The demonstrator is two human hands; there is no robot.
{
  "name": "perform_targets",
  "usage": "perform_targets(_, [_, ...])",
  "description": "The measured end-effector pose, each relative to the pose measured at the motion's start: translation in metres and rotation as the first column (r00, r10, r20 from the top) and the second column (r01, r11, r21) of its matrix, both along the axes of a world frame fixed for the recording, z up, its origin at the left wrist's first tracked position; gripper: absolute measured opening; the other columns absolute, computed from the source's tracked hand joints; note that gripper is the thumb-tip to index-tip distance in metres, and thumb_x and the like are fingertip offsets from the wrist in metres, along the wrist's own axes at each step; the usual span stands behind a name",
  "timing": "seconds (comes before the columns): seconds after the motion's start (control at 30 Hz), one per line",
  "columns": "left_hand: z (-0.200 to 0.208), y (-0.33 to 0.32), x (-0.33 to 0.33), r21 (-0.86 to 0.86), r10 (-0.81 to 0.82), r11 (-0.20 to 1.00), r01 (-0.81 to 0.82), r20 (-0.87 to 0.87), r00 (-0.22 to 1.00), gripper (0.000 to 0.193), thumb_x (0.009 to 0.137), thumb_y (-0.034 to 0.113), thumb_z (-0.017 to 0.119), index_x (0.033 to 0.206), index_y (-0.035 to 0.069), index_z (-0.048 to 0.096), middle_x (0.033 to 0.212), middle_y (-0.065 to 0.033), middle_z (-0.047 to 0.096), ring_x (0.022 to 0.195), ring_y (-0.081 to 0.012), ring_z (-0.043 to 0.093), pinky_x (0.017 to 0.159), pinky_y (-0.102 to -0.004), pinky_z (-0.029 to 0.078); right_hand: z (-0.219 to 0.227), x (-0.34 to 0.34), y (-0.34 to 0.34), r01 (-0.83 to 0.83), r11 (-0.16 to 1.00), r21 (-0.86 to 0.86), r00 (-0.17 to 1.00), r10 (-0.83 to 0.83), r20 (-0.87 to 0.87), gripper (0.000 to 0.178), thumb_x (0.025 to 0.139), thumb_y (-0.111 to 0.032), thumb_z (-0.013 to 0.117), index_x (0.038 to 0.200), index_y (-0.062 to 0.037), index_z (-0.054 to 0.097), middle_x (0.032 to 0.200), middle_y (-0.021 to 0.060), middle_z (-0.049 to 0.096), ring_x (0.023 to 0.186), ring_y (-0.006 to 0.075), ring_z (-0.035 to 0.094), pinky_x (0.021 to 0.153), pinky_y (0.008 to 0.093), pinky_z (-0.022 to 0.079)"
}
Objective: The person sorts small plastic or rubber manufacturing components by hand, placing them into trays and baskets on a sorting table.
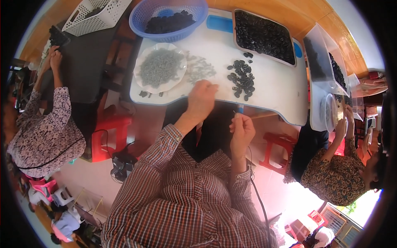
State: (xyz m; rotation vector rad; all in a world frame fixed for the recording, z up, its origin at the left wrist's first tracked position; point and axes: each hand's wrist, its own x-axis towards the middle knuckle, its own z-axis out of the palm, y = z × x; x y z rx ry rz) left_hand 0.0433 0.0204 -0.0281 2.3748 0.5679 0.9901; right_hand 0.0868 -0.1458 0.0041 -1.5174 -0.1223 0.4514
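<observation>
My left hand (201, 100) is over the front edge of the white table (281, 89), its fingers curled and blurred by motion. Whether it holds anything does not show. Lower and to the right, my right hand (242, 131) is closed in a pinch; a thin, small tip shows above the fingertips, too small to name. Small clear pieces (200, 69) lie scattered just beyond my left hand. More of the same fill a white scalloped plate (180, 81) at the left. A loose heap of small, shiny black parts (241, 78) sits to the right of the clear pieces.
At the back stand a blue plastic basket (197, 31) and a tray (294, 63) full of black parts. Co-workers sit at the left (45, 132) and right (337, 175). Red stools (108, 144) flank me. A cable (260, 198) hangs by my right arm.
</observation>
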Motion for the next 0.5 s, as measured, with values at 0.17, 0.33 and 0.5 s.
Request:
perform_targets(0.17, [0.000,0.024,-0.027,0.039,0.153,0.988,-0.151,-0.067,0.986,0.009,0.077,0.009,0.062,0.086,0.007,0.064,0.080,-0.0093,0.053,0.077,-0.0302,0.057,0.064,-0.0405,0.048,-0.002,-0.004,0.001,-0.037,0.999,-0.007,0.999,0.037,-0.004,0.014,0.092,-0.016,0.062,0.091,-0.0019,0.061,0.077,0.0007,0.061,0.060,0.0036,0.052,0.052,0.0170,0.041])
perform_targets(0.33, [-0.003,0.025,-0.027,0.020,0.112,0.994,-0.111,-0.070,0.991,0.010,0.078,0.010,0.062,0.087,0.009,0.066,0.079,-0.0093,0.053,0.077,-0.0290,0.057,0.062,-0.0408,0.047,0.000,-0.010,0.004,-0.062,0.998,-0.015,0.998,0.061,-0.008,0.014,0.092,-0.016,0.062,0.092,-0.0019,0.062,0.077,0.0004,0.061,0.060,0.0035,0.052,0.052,0.0171,0.041])
perform_targets(0.5, [-0.004,0.024,-0.023,0.027,0.070,0.997,-0.067,-0.121,0.990,0.013,0.078,0.011,0.063,0.090,0.012,0.067,0.078,-0.0099,0.053,0.076,-0.0292,0.056,0.061,-0.0412,0.046,0.002,-0.009,0.003,-0.030,0.999,-0.013,1.000,0.029,-0.011,0.014,0.091,-0.015,0.063,0.092,-0.0010,0.063,0.076,0.0020,0.062,0.059,0.0042,0.051,0.052,0.0170,0.039])
